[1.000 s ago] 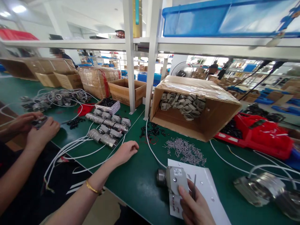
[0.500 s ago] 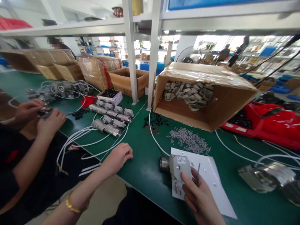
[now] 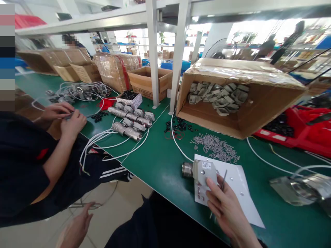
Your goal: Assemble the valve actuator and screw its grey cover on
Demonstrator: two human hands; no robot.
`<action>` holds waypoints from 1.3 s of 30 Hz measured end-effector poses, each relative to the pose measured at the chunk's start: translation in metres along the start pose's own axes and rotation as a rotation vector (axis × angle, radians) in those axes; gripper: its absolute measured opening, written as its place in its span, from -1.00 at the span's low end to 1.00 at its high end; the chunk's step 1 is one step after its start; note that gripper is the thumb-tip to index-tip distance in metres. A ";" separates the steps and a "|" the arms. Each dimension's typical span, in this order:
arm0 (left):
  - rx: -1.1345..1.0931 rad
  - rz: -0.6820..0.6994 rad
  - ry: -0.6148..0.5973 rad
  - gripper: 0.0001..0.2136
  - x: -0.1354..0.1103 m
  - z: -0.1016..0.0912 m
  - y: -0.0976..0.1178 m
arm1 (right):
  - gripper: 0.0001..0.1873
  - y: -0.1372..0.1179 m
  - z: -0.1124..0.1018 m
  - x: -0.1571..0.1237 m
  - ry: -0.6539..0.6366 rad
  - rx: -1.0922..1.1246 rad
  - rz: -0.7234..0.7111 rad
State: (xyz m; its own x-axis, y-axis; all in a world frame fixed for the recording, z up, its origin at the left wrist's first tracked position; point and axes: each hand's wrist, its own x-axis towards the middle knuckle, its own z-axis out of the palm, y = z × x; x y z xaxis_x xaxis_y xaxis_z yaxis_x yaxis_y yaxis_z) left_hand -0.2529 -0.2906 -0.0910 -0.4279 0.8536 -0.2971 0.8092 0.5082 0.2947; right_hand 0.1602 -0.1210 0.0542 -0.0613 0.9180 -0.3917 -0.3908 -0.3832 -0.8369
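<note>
My right hand (image 3: 224, 201) has its thumb on the face of a grey metal sensor housing (image 3: 205, 176), with the fingers curled at its right side. The housing carries a small white label, a round steel fitting (image 3: 187, 169) at its left end and a white cable (image 3: 178, 148) running back. A thin metal tool (image 3: 224, 178), perhaps tweezers, is also held in this hand; its middle is hidden by the fingers. Under the housing lies a white sheet (image 3: 241, 196) with small round metal pieces on it. My left hand (image 3: 79, 224) is low, off the bench, holding nothing, fingers apart.
Loose screws (image 3: 217, 146) and black parts (image 3: 181, 127) lie behind the sheet. A cardboard box (image 3: 269, 117) holds grey covers. At right are another steel assembly (image 3: 297, 193) and a red bin (image 3: 294, 127). Finished-looking assemblies (image 3: 129, 117) and a co-worker's hands (image 3: 68, 119) are left.
My left hand has dropped down and left, from above the bench edge to below it. My right hand keeps the housing and tool; the view has shifted slightly.
</note>
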 end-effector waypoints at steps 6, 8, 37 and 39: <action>-0.154 0.332 0.270 -0.76 0.005 -0.010 0.077 | -0.39 0.002 0.006 -0.004 0.057 0.020 -0.037; -0.224 0.488 0.343 -0.67 0.004 -0.022 0.119 | -0.36 0.003 0.007 -0.004 0.070 0.007 -0.041; -0.818 0.843 -0.250 -0.17 0.038 -0.002 0.362 | -0.05 -0.021 -0.013 0.001 0.061 -1.036 -0.467; -0.829 0.858 -0.230 -0.18 0.037 -0.001 0.362 | -0.13 -0.032 -0.014 0.003 -0.052 -1.117 -0.495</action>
State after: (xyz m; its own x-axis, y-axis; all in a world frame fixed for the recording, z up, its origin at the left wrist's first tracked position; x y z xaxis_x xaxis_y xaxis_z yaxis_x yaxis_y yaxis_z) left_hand 0.0239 -0.0749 0.0055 0.2699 0.9511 0.1499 0.2556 -0.2209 0.9412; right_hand 0.1856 -0.1071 0.0748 -0.1767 0.9826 0.0569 0.6195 0.1560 -0.7694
